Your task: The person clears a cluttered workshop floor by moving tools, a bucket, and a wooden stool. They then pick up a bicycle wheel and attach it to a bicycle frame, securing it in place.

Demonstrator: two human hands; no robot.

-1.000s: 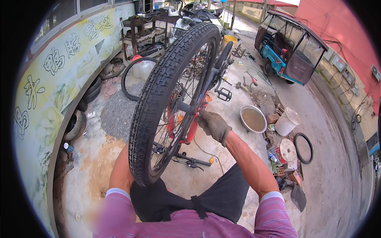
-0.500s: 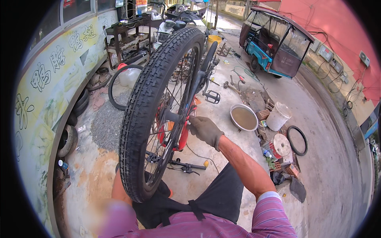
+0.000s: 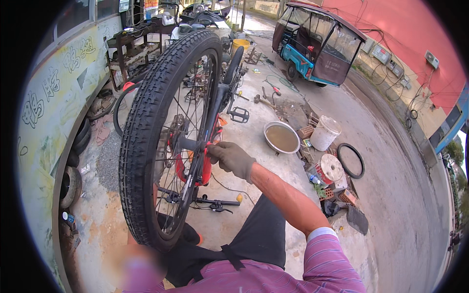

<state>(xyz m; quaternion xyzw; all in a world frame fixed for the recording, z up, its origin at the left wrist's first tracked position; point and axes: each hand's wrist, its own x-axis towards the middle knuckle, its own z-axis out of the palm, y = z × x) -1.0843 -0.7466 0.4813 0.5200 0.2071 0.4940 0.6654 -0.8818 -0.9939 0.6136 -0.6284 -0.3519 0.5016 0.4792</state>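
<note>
A bicycle stands upside down before me, its knobbly-tyred wheel [image 3: 146,122] upright and close. Below it, the handlebar [image 3: 217,202] lies low near the concrete. My right hand [image 3: 233,158], in a grey-brown work glove, is closed with thumb and fingers pinching a small red part [image 3: 208,145] at the wheel's axle, on the right side of the hub [image 3: 188,143]. My left arm [image 3: 136,239] reaches up behind the tyre on the other side. Tyre and spokes hide most of that hand, so its fingers cannot be made out. A pedal [image 3: 239,115] sticks out beyond my right hand.
Right of the bicycle are a metal basin [image 3: 282,137] of murky water, a white bucket [image 3: 326,133], bricks [image 3: 347,197] and a loose tyre [image 3: 351,160]. A hammer [image 3: 264,100] lies farther off. Old tyres [image 3: 71,187] line the left wall. A blue three-wheeler [image 3: 317,49] is parked behind.
The whole scene, wheel included, has shifted left in the picture as my view turned right. My right hand stays pinched at the axle.
</note>
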